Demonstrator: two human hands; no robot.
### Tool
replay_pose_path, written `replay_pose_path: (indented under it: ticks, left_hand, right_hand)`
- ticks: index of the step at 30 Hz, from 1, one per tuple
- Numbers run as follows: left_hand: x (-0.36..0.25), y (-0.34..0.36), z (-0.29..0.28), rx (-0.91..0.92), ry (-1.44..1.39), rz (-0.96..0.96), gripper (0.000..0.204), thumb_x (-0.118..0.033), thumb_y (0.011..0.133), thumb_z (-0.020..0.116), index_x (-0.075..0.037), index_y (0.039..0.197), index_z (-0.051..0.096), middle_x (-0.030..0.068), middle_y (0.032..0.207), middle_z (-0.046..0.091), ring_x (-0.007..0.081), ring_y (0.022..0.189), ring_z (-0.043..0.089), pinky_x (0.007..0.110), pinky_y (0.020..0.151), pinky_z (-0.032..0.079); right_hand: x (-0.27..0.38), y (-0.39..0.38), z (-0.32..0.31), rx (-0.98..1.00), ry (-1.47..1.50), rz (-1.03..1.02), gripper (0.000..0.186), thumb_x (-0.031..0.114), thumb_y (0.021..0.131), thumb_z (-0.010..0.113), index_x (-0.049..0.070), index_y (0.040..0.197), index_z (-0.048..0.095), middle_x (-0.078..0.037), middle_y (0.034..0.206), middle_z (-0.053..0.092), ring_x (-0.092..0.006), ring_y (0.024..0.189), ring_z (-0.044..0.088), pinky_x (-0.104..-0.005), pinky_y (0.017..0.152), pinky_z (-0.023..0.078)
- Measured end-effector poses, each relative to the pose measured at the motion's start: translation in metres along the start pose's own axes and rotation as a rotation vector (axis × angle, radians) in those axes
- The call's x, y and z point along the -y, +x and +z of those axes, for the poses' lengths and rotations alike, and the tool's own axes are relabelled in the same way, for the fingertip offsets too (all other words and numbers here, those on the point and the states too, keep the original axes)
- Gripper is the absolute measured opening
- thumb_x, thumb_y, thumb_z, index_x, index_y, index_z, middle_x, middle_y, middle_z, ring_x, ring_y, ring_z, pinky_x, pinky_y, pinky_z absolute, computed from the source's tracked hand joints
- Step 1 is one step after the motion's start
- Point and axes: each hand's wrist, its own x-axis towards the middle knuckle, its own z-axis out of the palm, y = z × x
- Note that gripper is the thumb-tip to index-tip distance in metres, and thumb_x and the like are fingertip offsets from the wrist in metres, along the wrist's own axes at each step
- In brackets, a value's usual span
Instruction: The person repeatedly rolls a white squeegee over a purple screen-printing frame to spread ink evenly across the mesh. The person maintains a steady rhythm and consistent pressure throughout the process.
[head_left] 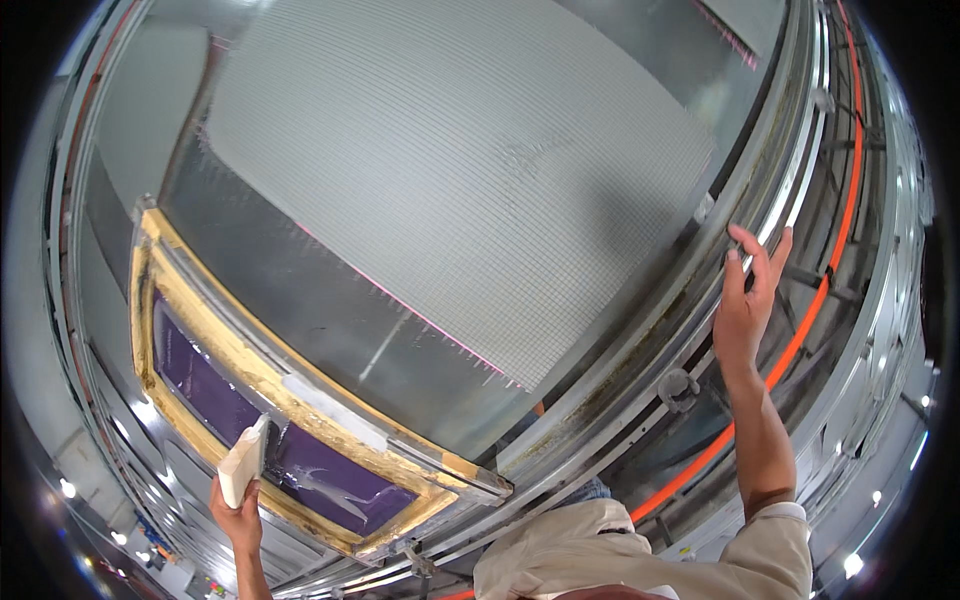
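My left hand [238, 515] is closed around a pale squeegee [242, 466], whose far edge is over the purple mesh of a screen printing frame [290, 365]. The frame is edged with worn yellow tape, and glossy white streaks show on the mesh beside the squeegee. On the right, my right hand [745, 305] has its fingers apart at the metal rail [775, 215] along the table's edge. It holds nothing; whether the fingertips touch the rail, I cannot tell. A light grey sheet with a fine grid [450, 160] lies on the table just beyond the frame.
Pink marks line the grey sheet's edges on the dark table top [330, 325]. A round knob-like fitting [678, 390] is on the rail side near my right forearm. An orange hose [800, 350] runs along the right, beyond the rail. Another pale sheet [150, 110] lies at the far left.
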Motion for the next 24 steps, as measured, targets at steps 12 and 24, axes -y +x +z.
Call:
replay_pose_path:
  ticks: [12,24]
  left_hand:
    - [-0.024,0.01,-0.01,-0.125,0.039,0.263,0.023,-0.015,0.071,0.087,-0.006,0.088,0.073,0.0098,0.093,0.071,0.0334,0.091,0.066,0.045,0.081,0.049]
    - [0.01,0.042,-0.023,-0.284,-0.053,0.318,0.025,-0.011,0.072,0.084,-0.011,0.096,0.076,0.0049,0.097,0.074,0.0284,0.087,0.069,0.042,0.078,0.054]
  right_hand:
    - [-0.032,0.011,0.001,-0.04,-0.217,0.0,0.037,0.02,0.101,0.059,0.013,0.137,0.061,-0.029,0.168,0.018,-0.045,0.151,0.03,-0.0477,0.121,0.027]
    - [0.447,-0.092,0.125,1.183,0.47,-0.948,0.054,0.03,0.09,0.078,0.003,0.135,0.064,-0.02,0.126,0.07,-0.0316,0.12,0.067,-0.0403,0.104,0.05]
